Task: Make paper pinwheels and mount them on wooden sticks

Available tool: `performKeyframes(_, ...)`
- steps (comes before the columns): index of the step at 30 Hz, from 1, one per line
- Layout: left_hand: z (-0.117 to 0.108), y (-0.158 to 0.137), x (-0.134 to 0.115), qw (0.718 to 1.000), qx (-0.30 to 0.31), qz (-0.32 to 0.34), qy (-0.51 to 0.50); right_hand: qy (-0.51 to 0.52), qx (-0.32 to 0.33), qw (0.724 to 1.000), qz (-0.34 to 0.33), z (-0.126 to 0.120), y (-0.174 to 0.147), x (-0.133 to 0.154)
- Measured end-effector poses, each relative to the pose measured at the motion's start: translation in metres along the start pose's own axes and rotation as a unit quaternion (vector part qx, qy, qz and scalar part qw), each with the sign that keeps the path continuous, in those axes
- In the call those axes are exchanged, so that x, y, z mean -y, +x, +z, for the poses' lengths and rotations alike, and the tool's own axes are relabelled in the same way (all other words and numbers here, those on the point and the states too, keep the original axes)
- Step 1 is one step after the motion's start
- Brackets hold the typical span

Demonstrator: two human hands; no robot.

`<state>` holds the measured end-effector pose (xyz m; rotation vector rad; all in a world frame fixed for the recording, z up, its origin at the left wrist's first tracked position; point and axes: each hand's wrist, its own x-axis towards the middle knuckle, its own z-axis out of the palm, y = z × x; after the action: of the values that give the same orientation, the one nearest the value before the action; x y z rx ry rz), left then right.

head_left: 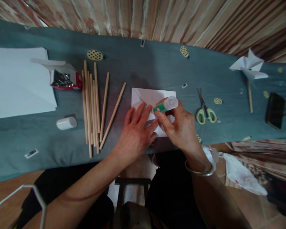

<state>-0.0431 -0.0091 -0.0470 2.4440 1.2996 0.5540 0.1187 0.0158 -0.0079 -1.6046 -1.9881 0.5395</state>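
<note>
Glue in the right hand, paper under the left.
Taking the paper (157,94) as the dial's centre on the worktop (133,63), the left hand (137,133) comes in from 7 o'clock, grasping nothing, its spread fingers lying on the sheet; the right hand (182,127), at 4 o'clock, grips the glue (160,107), which tilts over the paper with its clear end toward 2 o'clock; fingers hide the lower end, so I cannot tell whether it touches. A diagonal line runs from the paper's 10 o'clock corner toward the left fingertips. Scissors (202,109) lie near at 3 o'clock, sticks (87,105) at 9.
</note>
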Motion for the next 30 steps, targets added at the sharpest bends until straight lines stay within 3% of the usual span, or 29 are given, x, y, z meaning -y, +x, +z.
performKeyframes(9, -0.001, 0.0, 0.0, 1.0, 0.009, -0.003, -0.009, 0.033, 0.022, 0.999, 0.026, -0.002, -0.003, 0.001)
performKeyframes(13, -0.001, 0.0, 0.0, 1.0, 0.008, -0.003, -0.015, 0.208, -0.004, 0.973, 0.102, 0.001, -0.006, -0.008)
performKeyframes(15, -0.001, 0.001, -0.001, 1.0, 0.003, -0.003, -0.016, 0.351, -0.031, 0.924, 0.15, -0.001, -0.005, -0.012)
performKeyframes(18, 0.0, 0.001, 0.0, 1.0, -0.001, -0.004, -0.013, 0.524, -0.064, 0.823, 0.212, -0.011, -0.003, -0.016)
performKeyframes(21, 0.001, 0.0, 0.001, 1.0, -0.016, 0.005, -0.011, 0.626, -0.084, 0.733, 0.252, -0.019, -0.003, -0.016)
performKeyframes(24, -0.003, -0.002, 0.004, 0.998, -0.057, 0.027, -0.03, 0.696, -0.063, 0.658, 0.28, -0.02, -0.006, -0.009)
performKeyframes(27, -0.011, -0.005, 0.005, 0.988, -0.114, 0.045, -0.09, 0.741, -0.017, 0.6, 0.301, -0.016, -0.011, 0.001)
performKeyframes(30, -0.019, -0.011, 0.002, 0.966, -0.153, 0.004, -0.206, 0.761, 0.026, 0.57, 0.309, -0.009, -0.016, 0.009)
